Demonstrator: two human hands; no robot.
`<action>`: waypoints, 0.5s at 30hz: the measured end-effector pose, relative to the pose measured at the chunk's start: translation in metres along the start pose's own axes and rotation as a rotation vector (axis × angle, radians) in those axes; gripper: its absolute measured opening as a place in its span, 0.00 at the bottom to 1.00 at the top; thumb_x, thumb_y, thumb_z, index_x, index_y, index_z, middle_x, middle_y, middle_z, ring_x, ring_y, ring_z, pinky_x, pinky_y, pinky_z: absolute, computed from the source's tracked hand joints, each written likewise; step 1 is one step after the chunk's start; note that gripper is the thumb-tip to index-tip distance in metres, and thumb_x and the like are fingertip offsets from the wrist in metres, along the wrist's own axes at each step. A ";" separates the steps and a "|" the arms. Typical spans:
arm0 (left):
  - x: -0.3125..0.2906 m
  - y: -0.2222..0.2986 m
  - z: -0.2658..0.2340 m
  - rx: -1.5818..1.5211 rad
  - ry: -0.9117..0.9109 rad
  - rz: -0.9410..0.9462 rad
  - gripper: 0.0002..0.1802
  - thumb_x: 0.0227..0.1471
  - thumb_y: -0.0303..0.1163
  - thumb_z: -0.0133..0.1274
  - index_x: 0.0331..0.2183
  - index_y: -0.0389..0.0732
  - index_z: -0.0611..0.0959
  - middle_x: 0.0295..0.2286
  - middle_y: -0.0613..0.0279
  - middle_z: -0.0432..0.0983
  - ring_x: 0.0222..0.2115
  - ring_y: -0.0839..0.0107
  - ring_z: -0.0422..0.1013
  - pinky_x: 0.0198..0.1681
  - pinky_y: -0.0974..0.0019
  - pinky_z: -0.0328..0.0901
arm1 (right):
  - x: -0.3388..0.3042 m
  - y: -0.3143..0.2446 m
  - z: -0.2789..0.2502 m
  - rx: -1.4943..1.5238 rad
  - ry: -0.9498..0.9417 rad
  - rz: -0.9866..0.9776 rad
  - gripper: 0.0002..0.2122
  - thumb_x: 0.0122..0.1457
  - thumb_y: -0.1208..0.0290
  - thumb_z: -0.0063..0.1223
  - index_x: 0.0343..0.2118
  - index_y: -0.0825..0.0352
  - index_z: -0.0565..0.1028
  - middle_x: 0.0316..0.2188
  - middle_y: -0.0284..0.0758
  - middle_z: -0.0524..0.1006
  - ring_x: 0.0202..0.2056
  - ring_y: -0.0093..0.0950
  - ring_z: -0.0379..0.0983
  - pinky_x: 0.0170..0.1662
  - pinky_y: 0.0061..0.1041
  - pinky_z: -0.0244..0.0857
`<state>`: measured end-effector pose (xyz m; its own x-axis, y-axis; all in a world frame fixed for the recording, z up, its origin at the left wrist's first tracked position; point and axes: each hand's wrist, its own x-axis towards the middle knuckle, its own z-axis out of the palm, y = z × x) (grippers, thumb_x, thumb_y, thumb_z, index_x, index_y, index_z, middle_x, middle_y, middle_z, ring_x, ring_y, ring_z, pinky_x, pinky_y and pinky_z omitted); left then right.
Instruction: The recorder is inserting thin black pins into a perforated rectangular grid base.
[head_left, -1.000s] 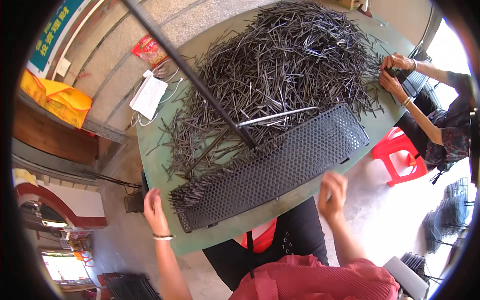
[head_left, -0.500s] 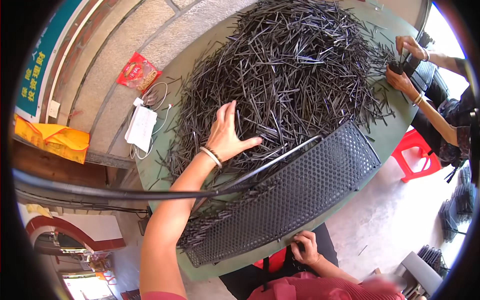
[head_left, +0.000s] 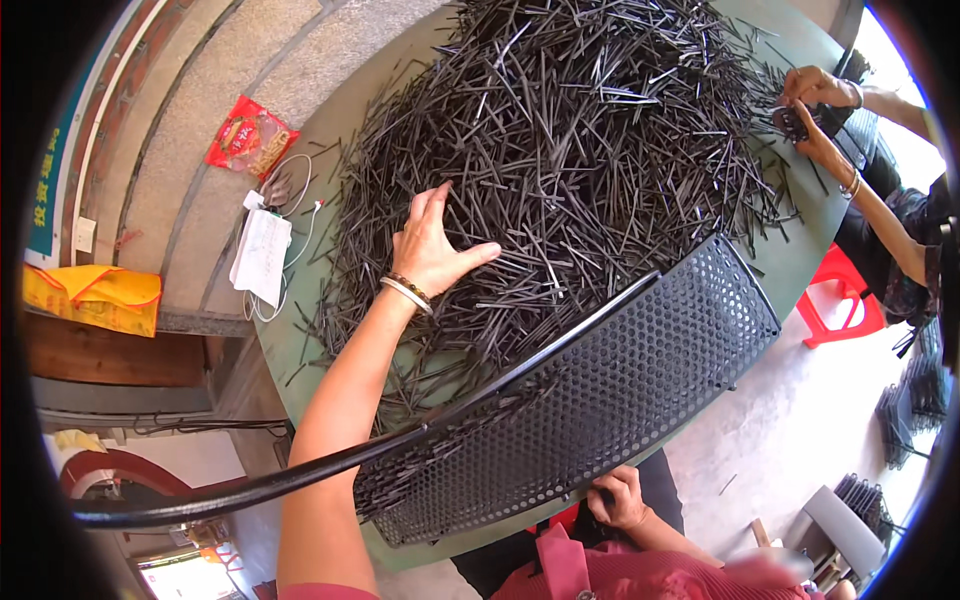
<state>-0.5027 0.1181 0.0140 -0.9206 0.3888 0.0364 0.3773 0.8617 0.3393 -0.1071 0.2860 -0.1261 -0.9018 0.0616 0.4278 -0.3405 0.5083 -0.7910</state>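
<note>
My left hand (head_left: 430,250) is open, thumb and fingers spread, at the near left side of a big pile of thin dark sticks (head_left: 570,150). My right hand (head_left: 622,497) is curled at the near edge of a curved black panel full of round holes (head_left: 600,390). What its fingers hold, if anything, is hidden. Short dark pieces (head_left: 430,455) crowd the panel's left part. A long dark rod (head_left: 330,466) runs along the panel's far edge and crosses in front of my left forearm.
Across the green table (head_left: 310,340), at the right, a co-worker's hands (head_left: 815,110) handle a small dark thing. Left are a red snack packet (head_left: 250,138), a white box with cables (head_left: 260,255) and a yellow cloth (head_left: 95,298). A red stool (head_left: 838,298) stands at the right.
The rod's left end has swung down and nearer, and the rod now lies along the panel's far edge. My left hand stays spread over the pile. The co-worker's hands have come closer together.
</note>
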 end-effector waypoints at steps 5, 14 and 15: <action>-0.011 -0.056 -0.035 0.164 0.026 0.005 0.41 0.33 0.57 0.63 0.51 0.51 0.75 0.51 0.64 0.66 0.51 0.61 0.63 0.53 0.54 0.58 | 0.004 -0.003 0.003 0.040 0.025 0.003 0.20 0.40 0.81 0.61 0.39 0.66 0.70 0.34 0.38 0.70 0.35 0.34 0.69 0.36 0.27 0.68; -0.040 0.035 0.000 0.249 0.099 0.097 0.52 0.36 0.59 0.59 0.52 0.28 0.63 0.48 0.44 0.61 0.50 0.52 0.60 0.53 0.50 0.53 | -0.002 -0.002 0.004 0.032 0.021 0.059 0.18 0.41 0.82 0.60 0.39 0.66 0.71 0.34 0.39 0.69 0.37 0.34 0.67 0.39 0.28 0.65; -0.031 0.036 0.000 0.298 0.096 0.011 0.56 0.34 0.61 0.60 0.52 0.26 0.61 0.47 0.42 0.61 0.49 0.52 0.60 0.53 0.51 0.53 | -0.002 -0.004 0.004 0.031 0.024 0.057 0.18 0.41 0.81 0.60 0.39 0.66 0.71 0.34 0.39 0.69 0.36 0.35 0.67 0.39 0.28 0.65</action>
<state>-0.4604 0.1371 0.0251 -0.9163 0.3780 0.1321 0.3869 0.9209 0.0485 -0.1055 0.2802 -0.1258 -0.9135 0.1100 0.3918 -0.2973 0.4768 -0.8272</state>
